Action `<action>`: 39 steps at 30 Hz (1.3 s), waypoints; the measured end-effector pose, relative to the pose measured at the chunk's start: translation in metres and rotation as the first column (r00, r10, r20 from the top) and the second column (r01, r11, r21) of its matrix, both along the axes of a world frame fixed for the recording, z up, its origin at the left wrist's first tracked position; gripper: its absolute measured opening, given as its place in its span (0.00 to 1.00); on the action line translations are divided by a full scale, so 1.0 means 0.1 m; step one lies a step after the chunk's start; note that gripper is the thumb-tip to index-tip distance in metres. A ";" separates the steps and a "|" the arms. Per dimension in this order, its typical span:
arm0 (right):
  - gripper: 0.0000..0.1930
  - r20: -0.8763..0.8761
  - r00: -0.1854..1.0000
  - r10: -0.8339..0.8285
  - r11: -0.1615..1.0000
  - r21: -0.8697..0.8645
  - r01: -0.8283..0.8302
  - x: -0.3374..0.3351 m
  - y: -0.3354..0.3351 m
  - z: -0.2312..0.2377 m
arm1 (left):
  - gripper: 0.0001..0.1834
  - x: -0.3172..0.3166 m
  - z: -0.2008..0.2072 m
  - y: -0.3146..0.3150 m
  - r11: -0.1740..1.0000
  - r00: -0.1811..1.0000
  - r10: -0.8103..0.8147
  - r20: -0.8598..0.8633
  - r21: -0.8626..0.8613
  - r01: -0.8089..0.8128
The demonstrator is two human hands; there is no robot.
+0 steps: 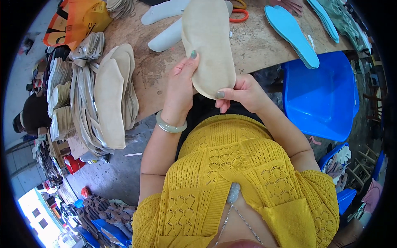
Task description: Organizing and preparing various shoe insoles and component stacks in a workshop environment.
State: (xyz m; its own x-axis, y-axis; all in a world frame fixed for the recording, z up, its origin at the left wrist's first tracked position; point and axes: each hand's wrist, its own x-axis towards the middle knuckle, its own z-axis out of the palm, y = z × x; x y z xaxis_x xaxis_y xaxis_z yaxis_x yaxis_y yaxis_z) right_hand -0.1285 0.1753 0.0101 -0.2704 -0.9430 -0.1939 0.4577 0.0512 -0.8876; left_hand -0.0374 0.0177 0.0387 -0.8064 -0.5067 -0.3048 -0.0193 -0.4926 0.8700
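Note:
A beige shoe insole (209,45) is held up over the near edge of the wooden table (252,45). My left hand (182,89) grips its left edge, thumb laid on the face. My right hand (244,93) pinches its lower heel end from the right. A pale green bangle (170,126) sits on my left wrist. Both forearms come up from my yellow knit top.
A stack of beige insoles (111,95) lies at the table's left edge, with more bundles (62,99) beyond. White insoles (165,25), light blue insoles (291,33) and orange scissors (240,14) lie farther back. A blue plastic chair (322,95) stands to the right.

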 end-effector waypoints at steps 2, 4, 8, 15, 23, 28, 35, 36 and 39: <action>0.07 0.031 0.998 -0.047 0.999 0.011 0.046 0.05 -0.01 -0.05 | 0.15 0.02 0.04 0.02 0.997 1.000 0.018 0.010 -0.069 -0.018; 0.07 0.044 0.992 -0.118 0.993 0.035 0.117 0.13 -0.05 -0.06 | 0.14 0.07 0.04 0.07 0.991 0.999 0.034 0.017 -0.133 -0.031; 0.08 0.068 0.976 -0.205 0.978 0.041 0.202 0.20 -0.07 -0.09 | 0.08 0.21 -0.08 0.18 0.886 0.998 -0.032 0.062 -0.461 0.057; 0.10 0.177 0.966 -0.186 0.983 0.035 0.183 0.25 -0.11 -0.11 | 0.16 0.22 -0.20 0.08 0.982 0.994 0.048 0.103 -0.186 -0.028; 0.07 0.143 0.987 0.079 0.987 0.127 -0.097 0.36 -0.09 -0.11 | 0.18 -0.03 0.00 -0.21 0.642 0.986 0.140 0.090 -0.766 -0.021; 0.25 -0.113 0.953 -0.282 0.945 -0.207 0.255 0.11 -0.21 0.08 | 0.16 0.06 0.04 -0.15 0.564 0.988 0.149 0.029 -0.824 -0.061; 0.18 -0.064 0.876 -0.478 0.857 -0.254 0.449 -0.44 -0.51 0.32 | 0.19 0.35 0.09 -0.03 0.521 0.994 0.107 0.031 -0.853 -0.030; 0.13 0.006 0.886 -0.464 0.856 -0.253 0.450 -0.48 -0.54 0.28 | 0.18 0.39 0.09 -0.05 0.630 0.994 0.104 0.045 -0.776 -0.031; 0.13 0.199 0.905 -0.377 0.876 -0.240 0.418 -0.47 -0.70 0.17 | 0.17 0.49 0.12 -0.06 0.809 0.992 0.123 0.030 -0.582 -0.083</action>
State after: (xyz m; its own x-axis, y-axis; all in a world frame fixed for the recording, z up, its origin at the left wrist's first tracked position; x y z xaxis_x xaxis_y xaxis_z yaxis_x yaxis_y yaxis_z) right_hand -0.1754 0.1054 0.0273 -0.6224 -0.7826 -0.0121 0.5100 -0.3938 -0.7647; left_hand 0.0119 0.0119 0.0511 -0.7286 -0.6846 0.0236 -0.0615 0.0996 0.9931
